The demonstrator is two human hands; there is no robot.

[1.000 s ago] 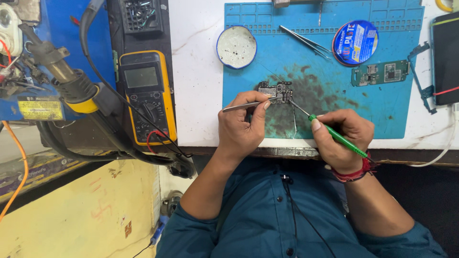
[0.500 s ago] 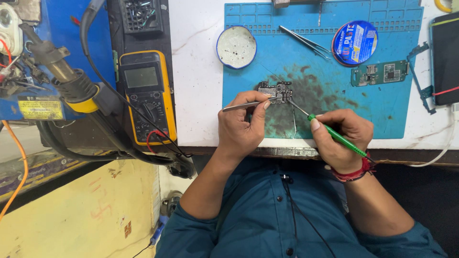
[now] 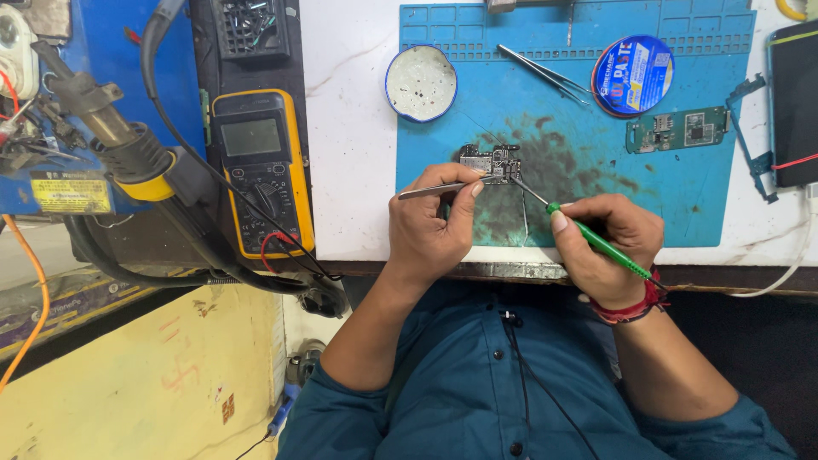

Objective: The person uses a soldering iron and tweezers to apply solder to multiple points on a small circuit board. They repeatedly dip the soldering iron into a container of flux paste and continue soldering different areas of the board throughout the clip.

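While the left hand (image 3: pixel 434 223) pinches a pair of slim metal tweezers (image 3: pixel 436 189) between thumb and fingers, their tips rest on the small dark circuit board (image 3: pixel 492 163) that lies on the blue work mat (image 3: pixel 699 204); the right hand (image 3: pixel 607 247) is closed around a green-handled tool (image 3: pixel 601 243), held like a pen, and its thin metal tip meets the right edge of the same board; both hands sit just nearer the person than the board, at the mat's near edge; beyond the board and to its left stands a round white dish (image 3: pixel 420 83); beyond it to the right lie a second pair of tweezers (image 3: pixel 545 74) and a round blue tin (image 3: pixel 632 75); a green circuit board (image 3: pixel 677 129) lies farther right; well to the left of the dark board, off the mat, sits a yellow multimeter (image 3: pixel 260 170).
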